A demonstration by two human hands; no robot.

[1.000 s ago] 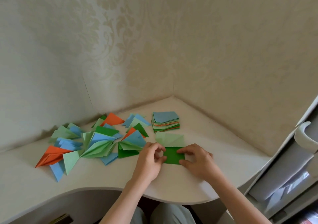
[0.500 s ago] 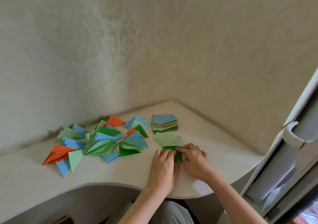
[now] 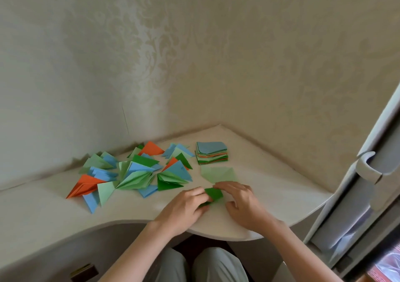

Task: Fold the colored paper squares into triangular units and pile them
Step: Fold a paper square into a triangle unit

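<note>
The dark green paper (image 3: 214,194) lies on the pale desk (image 3: 270,186) near its curved front edge, partly folded, with both hands on it: the left hand (image 3: 184,208) has its fingers curled over the paper's left side and pinches it there, hiding that part of the sheet, while the right hand (image 3: 242,203) rests fingertips on the paper's upper right edge, fingers bent and thumb tucked beneath — whether it grips or only presses cannot be told. Just behind the dark green paper, touching the right hand's fingertips, lies a light green sheet (image 3: 219,173), flat on the desk. Further behind it, near the wall corner, sits the stack of unfolded squares (image 3: 211,153), a blue-grey sheet on top and orange and green edges showing below. To the left of the dark green paper spreads the pile of folded triangular units (image 3: 129,173) — orange, blue, light green and dark green, overlapping loosely, the nearest dark green one just beside the left hand. To the right of the desk stands a grey door with a curved handle (image 3: 368,167). Below the desk edge the person's grey-trousered knees (image 3: 203,264) show
</note>
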